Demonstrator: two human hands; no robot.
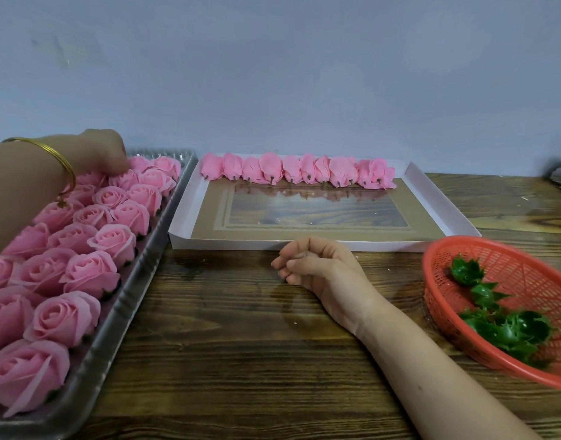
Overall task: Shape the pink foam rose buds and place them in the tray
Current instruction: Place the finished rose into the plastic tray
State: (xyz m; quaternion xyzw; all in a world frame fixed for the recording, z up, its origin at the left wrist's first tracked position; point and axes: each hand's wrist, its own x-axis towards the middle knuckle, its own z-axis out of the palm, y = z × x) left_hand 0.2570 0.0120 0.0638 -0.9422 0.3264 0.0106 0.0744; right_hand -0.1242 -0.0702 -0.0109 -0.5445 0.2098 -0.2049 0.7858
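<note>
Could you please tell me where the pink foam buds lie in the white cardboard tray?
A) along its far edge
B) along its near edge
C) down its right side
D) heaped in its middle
A: the row of pink foam buds lines the far wall of the white cardboard tray.

Open roses (82,274): pink foam blooms on your left, petals spiralled open and facing up, packed in close rows, each touching its neighbours, running from near you towards the wall.
Silver tray (136,265): long ribbed plastic tray under the open roses, angled away from you to the left.
Shaped buds (298,169): one row of pink closed buds lying on their sides, touching one another, short dark stem stubs pointing towards you.
White tray (383,246): shallow white card tray straight ahead of you, just right of the silver tray, with a brown, glossy floor; the buds line its far wall.
</note>
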